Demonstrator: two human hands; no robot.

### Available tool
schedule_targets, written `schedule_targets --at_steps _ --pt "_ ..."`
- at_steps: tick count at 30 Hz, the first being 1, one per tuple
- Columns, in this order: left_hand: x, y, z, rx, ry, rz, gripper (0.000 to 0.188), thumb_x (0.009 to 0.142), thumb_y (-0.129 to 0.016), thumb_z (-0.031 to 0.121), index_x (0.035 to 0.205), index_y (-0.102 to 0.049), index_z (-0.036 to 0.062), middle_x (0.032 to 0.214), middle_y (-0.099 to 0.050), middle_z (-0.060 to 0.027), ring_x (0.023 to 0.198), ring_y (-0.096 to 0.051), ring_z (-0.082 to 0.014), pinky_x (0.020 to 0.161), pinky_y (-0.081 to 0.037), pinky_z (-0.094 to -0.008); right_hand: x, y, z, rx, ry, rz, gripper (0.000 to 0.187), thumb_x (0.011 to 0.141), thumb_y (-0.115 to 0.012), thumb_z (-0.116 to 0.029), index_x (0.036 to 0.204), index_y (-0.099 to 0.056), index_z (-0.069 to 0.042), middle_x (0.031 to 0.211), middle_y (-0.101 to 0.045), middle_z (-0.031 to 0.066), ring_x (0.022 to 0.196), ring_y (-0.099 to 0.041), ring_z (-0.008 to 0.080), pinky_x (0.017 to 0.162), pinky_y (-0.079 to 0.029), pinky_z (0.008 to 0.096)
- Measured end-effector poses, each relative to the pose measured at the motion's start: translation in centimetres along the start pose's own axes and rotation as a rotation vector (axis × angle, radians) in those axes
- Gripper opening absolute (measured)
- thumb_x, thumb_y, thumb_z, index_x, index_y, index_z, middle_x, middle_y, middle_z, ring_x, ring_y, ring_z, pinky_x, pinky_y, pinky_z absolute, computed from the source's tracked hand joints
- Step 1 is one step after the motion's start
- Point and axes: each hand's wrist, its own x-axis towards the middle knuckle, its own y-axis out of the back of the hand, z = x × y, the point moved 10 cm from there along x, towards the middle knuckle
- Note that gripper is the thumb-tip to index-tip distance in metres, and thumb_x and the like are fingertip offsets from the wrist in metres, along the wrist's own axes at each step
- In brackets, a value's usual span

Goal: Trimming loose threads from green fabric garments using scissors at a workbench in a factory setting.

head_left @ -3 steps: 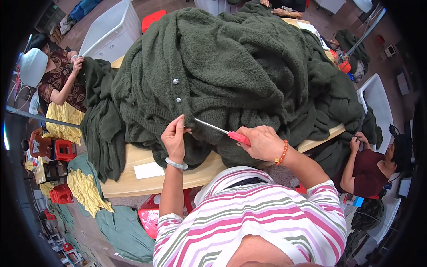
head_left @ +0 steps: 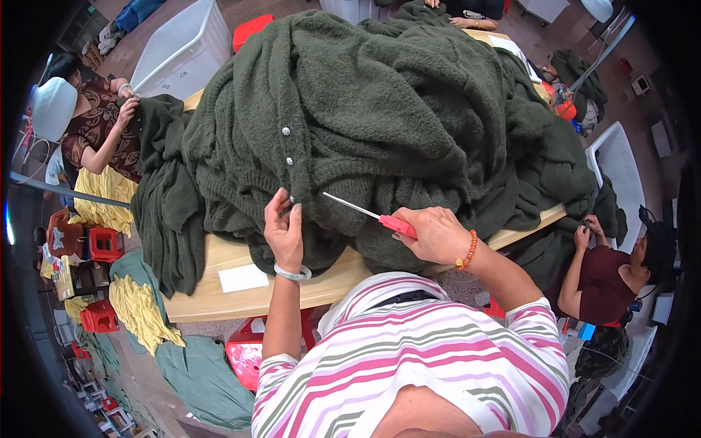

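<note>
A large heap of dark green fuzzy knit cardigans (head_left: 394, 109) lies before me, with pale round buttons (head_left: 286, 131) down one front band. My left hand (head_left: 283, 237) is at the lower end of that band. Its curled fingers and thumb are at the cardigan's edge, around another small pale button (head_left: 292, 198). In my right hand (head_left: 438, 235) is a tool with a red handle (head_left: 399, 225) and a thin straight metal shaft (head_left: 350, 204). The shaft points up and left toward the band, its tip against or just above the knit; I cannot tell which.
The heap covers most of a wooden table (head_left: 328, 292); a white paper (head_left: 244, 279) lies near its front edge. Co-workers handle dark green knits at left (head_left: 102, 139) and right (head_left: 602, 274). White bins (head_left: 182, 51) stand behind, red stools (head_left: 102, 244) and yellow garments (head_left: 142, 310) at left.
My left thumb and forefinger have parted slightly and moved a little left, showing the button between them. My right hand and the tool have shifted slightly right.
</note>
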Motion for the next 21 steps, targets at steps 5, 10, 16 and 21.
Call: schedule_targets --at_steps 5,10,16,21 --pt "-2.1 -0.5 -1.6 0.167 0.084 -0.022 0.062 0.079 -0.075 0.005 0.133 -0.044 0.0031 0.126 -0.049 -0.0096 0.103 -0.055 -0.0158 0.084 -0.049 -0.0267 -0.1 -0.4 0.2 -0.043 0.015 0.014 0.027 0.085 -0.065 -0.023 0.108 -0.061 -0.010 0.079 -0.066 0.0157 0.077 -0.065 0.0360 0.068 -0.050 0.0462" --pt "-1.5 -1.1 -3.4 -0.076 0.125 -0.007 0.046 0.081 -0.072 0.000 0.122 -0.052 0.0015 0.103 -0.060 -0.0043 0.085 -0.059 -0.0097 0.076 -0.050 -0.0220 -0.1 -1.5 -0.6 -0.036 0.070 -0.002 0.020 0.088 -0.060 -0.023 0.100 -0.058 -0.006 0.076 -0.066 0.0180 0.076 -0.065 0.0390 0.068 -0.049 0.0490" --pt "-1.5 -1.4 -1.9 -0.012 0.071 -0.089 0.018 0.082 -0.070 0.000 0.097 -0.061 0.0002 0.086 -0.056 0.0039 0.070 -0.050 -0.0013 0.062 -0.042 -0.0163 -1.0 -2.5 -1.7 -0.107 0.043 -0.169 0.019 0.087 -0.058 -0.020 0.096 -0.060 -0.004 0.075 -0.065 0.0198 0.075 -0.065 0.0387 0.069 -0.050 0.0490" --pt "-1.0 -1.8 0.8 -0.035 0.049 -0.152 0.012 0.086 -0.068 0.002 0.095 -0.061 0.0009 0.087 -0.054 0.0050 0.074 -0.049 -0.0020 0.066 -0.039 -0.0161 -1.1 -2.2 -1.2 -0.078 0.012 -0.152 0.018 0.085 -0.059 -0.019 0.095 -0.060 -0.004 0.075 -0.065 0.0197 0.075 -0.065 0.0386 0.070 -0.050 0.0485"
